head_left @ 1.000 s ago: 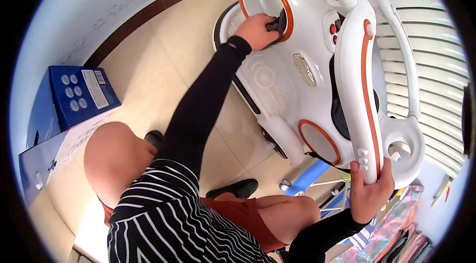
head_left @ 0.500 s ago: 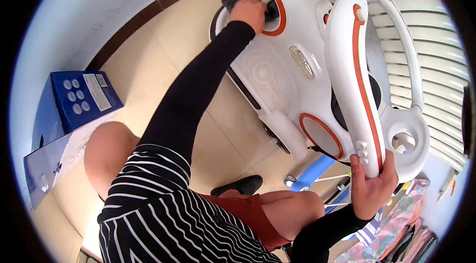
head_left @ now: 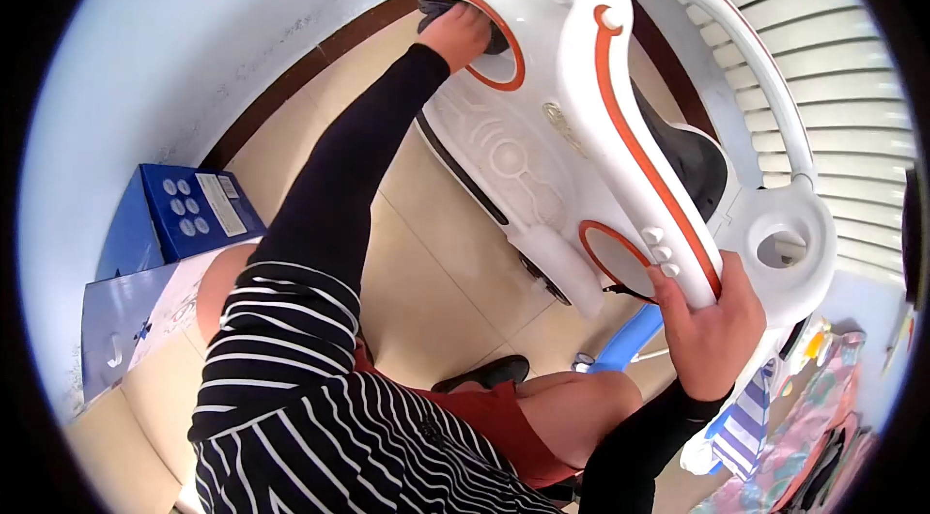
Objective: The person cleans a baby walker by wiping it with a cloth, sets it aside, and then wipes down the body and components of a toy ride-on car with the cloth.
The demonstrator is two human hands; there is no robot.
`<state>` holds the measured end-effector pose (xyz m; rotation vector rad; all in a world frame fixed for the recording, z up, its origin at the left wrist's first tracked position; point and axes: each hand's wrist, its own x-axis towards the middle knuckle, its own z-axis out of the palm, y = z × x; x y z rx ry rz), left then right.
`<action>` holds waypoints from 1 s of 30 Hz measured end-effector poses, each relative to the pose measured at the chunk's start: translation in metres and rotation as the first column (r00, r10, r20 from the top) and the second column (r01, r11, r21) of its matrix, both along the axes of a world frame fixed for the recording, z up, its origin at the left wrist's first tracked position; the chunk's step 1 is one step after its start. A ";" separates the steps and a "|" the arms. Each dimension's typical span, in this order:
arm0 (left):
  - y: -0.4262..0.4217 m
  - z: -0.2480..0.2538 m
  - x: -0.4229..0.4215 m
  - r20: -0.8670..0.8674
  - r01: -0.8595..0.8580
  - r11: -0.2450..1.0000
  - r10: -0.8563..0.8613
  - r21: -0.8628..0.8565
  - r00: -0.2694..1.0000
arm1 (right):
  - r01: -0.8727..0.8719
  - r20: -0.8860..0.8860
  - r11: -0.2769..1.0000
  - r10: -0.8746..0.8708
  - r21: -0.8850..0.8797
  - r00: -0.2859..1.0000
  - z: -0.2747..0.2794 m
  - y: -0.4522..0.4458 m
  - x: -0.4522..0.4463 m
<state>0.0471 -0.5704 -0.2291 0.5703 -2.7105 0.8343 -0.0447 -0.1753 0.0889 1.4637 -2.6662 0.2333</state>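
Observation:
A white child's ride-on car (head_left: 528, 39) with orange trim stands tilted in front of me. My left hand (head_left: 459, 35) is closed on a dark cloth (head_left: 438, 12), pressed against the orange-rimmed round recess (head_left: 511, 68) at the car's upper left. Some of the cloth shows inside the recess, and my fingers partly hide it. On the right, my right hand (head_left: 715, 335) wraps round the lower end of a curved white bar (head_left: 630, 117) with an orange stripe. Its thumb lies beside several small white buttons (head_left: 659, 248).
A blue box (head_left: 194, 209) stands by the wall at left. White slats (head_left: 823, 78) run behind the car at right. Near my right arm are a blue bar (head_left: 625, 338) and patterned fabrics (head_left: 814, 417). My dark shoe (head_left: 484, 372) rests on the tiled floor (head_left: 426, 252).
My left hand and the cloth have moved from inside the round recess toward its left rim. The car and the bar appear farther left in view, and my right hand still grips the bar.

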 end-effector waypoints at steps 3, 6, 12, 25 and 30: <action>0.016 -0.019 -0.008 -0.382 -0.029 0.954 0.146 0.297 0.912 | 0.004 -0.020 1.000 -0.003 0.016 1.000 -0.002 0.000 -0.001; 0.064 -0.017 -0.021 -0.375 0.130 0.416 0.588 0.900 0.716 | 0.009 -0.060 1.000 -0.008 0.017 0.998 -0.003 -0.002 -0.001; 0.065 0.027 -0.006 0.043 0.910 -0.390 0.916 -0.145 0.399 | 0.008 -0.088 1.000 -0.006 0.023 0.996 -0.002 -0.003 0.003; -0.028 0.019 0.089 -0.118 0.804 0.553 0.833 0.220 -0.541 | 0.010 -0.030 1.000 -0.010 0.006 1.000 -0.001 0.005 0.004; 0.047 0.057 -0.010 -0.555 0.383 0.577 0.812 0.721 -0.178 | -0.008 -0.052 1.000 0.009 0.027 0.999 -0.003 0.006 0.000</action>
